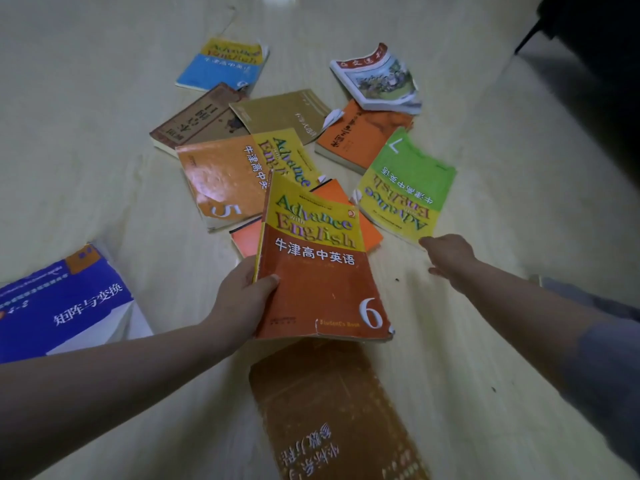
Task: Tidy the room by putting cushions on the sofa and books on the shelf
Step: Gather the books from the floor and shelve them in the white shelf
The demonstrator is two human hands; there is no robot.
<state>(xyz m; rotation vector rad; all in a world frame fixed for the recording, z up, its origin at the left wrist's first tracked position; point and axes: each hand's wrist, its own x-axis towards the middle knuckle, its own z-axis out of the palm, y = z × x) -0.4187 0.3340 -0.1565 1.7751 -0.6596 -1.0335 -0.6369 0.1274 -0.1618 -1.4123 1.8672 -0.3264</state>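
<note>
Several books lie scattered on a pale wooden floor [86, 150]. My left hand [242, 299] grips the left edge of a red and yellow "Advance with English 6" book [322, 282], lifted above the floor. My right hand [450, 254] reaches out, fingertips at the near corner of a green and yellow book marked 7 [408, 188]; whether it touches is unclear. An orange book marked 5 [225, 181] lies behind the held book. A thin orange book [370, 233] lies partly hidden under it.
A brown book [329, 410] lies close below the held one. A blue book [59, 306] rests at the left. Farther off lie a blue and yellow book [221, 67], a dark brown book [197, 123], an olive book [284, 112], an orange book [356, 136] and a thick white book [381, 81]. Dark furniture [588, 46] stands at the top right.
</note>
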